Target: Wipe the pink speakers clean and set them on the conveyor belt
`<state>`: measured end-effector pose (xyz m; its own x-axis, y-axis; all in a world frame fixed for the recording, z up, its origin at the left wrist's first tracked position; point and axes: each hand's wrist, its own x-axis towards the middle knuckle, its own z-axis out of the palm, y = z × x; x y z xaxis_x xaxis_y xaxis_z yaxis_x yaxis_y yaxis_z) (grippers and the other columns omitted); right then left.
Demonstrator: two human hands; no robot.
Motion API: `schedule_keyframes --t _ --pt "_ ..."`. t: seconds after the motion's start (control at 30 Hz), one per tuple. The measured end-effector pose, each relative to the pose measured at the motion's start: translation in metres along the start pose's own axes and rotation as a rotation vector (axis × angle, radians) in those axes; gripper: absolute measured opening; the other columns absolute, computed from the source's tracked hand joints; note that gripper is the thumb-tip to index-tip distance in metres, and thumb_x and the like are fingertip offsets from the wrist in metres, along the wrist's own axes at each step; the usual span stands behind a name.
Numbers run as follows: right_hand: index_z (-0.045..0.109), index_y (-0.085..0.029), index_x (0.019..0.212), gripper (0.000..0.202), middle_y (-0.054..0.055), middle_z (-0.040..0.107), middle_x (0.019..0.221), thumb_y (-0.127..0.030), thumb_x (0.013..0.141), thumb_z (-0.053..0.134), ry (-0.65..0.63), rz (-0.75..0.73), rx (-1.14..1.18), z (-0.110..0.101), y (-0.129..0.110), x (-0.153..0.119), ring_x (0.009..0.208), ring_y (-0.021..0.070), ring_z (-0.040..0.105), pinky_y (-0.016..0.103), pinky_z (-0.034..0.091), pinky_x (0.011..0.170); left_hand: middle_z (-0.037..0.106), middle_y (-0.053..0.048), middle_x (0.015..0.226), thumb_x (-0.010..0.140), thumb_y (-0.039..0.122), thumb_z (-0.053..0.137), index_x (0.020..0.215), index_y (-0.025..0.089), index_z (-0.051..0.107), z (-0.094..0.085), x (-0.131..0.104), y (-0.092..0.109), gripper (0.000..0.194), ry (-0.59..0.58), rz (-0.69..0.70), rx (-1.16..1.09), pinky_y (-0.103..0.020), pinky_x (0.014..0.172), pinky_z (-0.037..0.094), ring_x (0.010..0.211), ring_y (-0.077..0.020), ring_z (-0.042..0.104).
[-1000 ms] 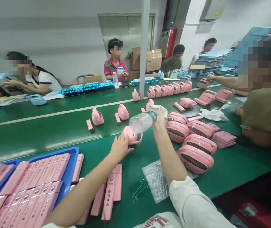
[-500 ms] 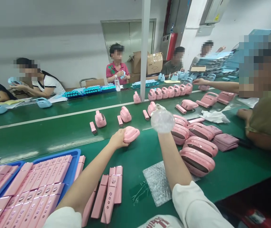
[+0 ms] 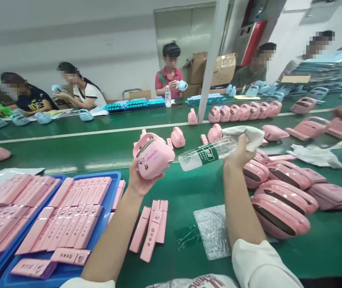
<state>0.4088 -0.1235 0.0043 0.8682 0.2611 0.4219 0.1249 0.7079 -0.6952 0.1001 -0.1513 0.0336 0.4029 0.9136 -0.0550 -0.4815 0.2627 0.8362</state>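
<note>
My left hand (image 3: 139,180) grips a pink handled housing (image 3: 158,158) from below and its left side. The housing has a curved carrying handle, a dark slot and a small printed cartoon on its face, which is turned toward me. In my right hand (image 3: 239,154) is a clear plastic bottle (image 3: 195,157) with a green label, tilted with its base pointing left at the housing. A white cloth (image 3: 255,136) is bunched in the same hand, around the bottle's top end. A narrow gap separates the bottle's base from the housing.
Blue trays (image 3: 117,180) of pink bar-shaped pieces stand at left, with several loose pink bars (image 3: 152,234) beside them. Finished-looking pink housings (image 3: 279,218) crowd the right. A bubble-wrap sheet (image 3: 211,232) lies in front of me. Co-workers sit across the green conveyor (image 3: 69,154).
My view has swung left. My left hand has raised and turned the pink housing so its printed face shows. My right hand has tipped the bottle from end-on to sideways, pointing left.
</note>
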Motion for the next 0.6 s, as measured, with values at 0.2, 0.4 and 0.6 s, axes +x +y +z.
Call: schedule_keyframes --t 0.2,0.4,0.6 --pt "0.069 -0.019 0.085 0.029 0.010 0.074 0.094 -0.047 0.077 0.071 -0.460 -0.414 -0.354 0.009 -0.007 -0.024 0.095 0.0270 0.070 0.047 0.054 0.096 0.071 -0.007 0.111 0.051 0.051 0.090 0.117 0.024 0.063 0.005 -0.016 0.001 0.077 -0.032 0.202 0.015 -0.031 0.072 0.060 0.100 -0.0279 0.068" --pt "0.071 -0.020 0.095 0.025 0.011 0.075 0.103 -0.038 0.089 0.054 -0.752 -0.640 -0.557 0.010 -0.017 -0.028 0.101 0.0257 0.069 0.043 0.054 0.093 0.071 -0.005 0.116 0.058 0.026 0.088 0.120 0.025 0.063 0.018 -0.029 0.011 0.067 -0.023 0.481 0.269 -0.033 0.085 0.059 0.109 -0.0264 0.066" --pt "0.070 -0.017 0.079 0.039 0.009 0.067 0.068 -0.039 0.095 0.043 -0.547 -0.833 -0.907 0.032 -0.049 0.003 0.066 0.0207 0.061 0.032 0.047 0.065 0.069 -0.009 0.120 0.060 0.027 0.086 0.133 0.024 0.053 0.015 -0.035 0.017 0.080 -0.044 0.521 0.344 -0.033 0.082 0.060 0.112 -0.0293 0.065"
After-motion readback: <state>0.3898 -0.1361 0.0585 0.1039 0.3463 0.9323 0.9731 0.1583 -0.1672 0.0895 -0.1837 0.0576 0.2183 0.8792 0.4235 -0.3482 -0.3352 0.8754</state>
